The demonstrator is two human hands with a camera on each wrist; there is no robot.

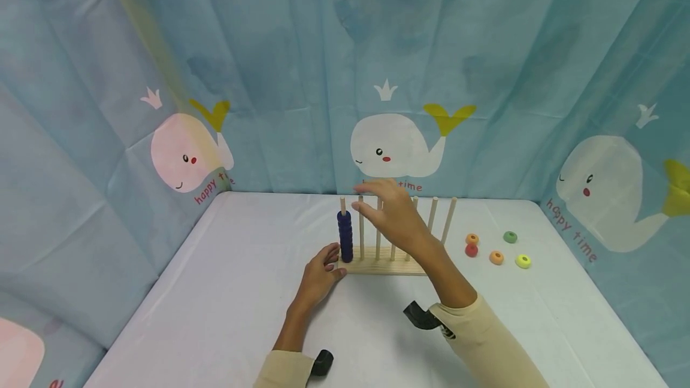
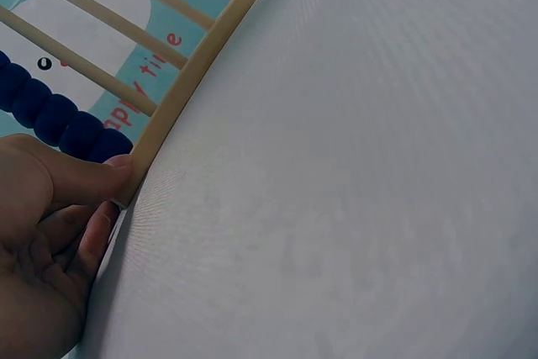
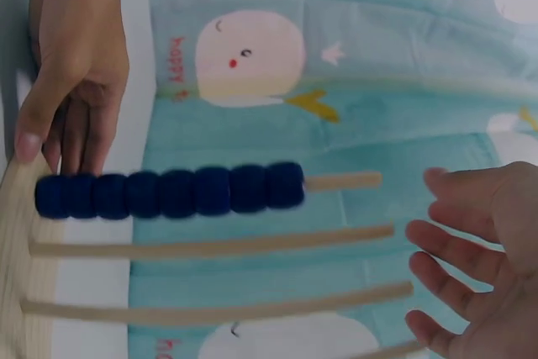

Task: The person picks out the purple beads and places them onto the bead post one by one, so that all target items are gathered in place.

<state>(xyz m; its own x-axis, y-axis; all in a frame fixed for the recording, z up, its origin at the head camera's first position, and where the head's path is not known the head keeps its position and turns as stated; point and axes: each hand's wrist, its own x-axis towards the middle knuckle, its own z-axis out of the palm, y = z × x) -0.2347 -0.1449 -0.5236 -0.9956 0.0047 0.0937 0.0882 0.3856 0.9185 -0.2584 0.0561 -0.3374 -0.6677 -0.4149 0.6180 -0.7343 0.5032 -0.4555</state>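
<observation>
A wooden peg rack (image 1: 384, 266) stands on the table with a row of upright pegs. Its leftmost peg carries a stack of dark blue beads (image 1: 345, 237), and the bare tip of that peg (image 3: 345, 181) sticks out above them. My left hand (image 1: 318, 277) grips the left end of the base, its thumb (image 2: 92, 178) on the front edge. High over the rack is my right hand (image 1: 396, 217), fingers spread and holding nothing. In the right wrist view its fingertips (image 3: 420, 265) are close to the tops of the pegs, which carry no beads beyond the blue stack.
Right of the rack lie several loose beads: two orange, with one orange bead (image 1: 496, 257) nearer the front, a red bead (image 1: 471, 250), a green bead (image 1: 510, 236) and a yellow bead (image 1: 523, 261). A blue whale-print curtain (image 1: 291, 76) hangs behind the white table (image 1: 226, 292).
</observation>
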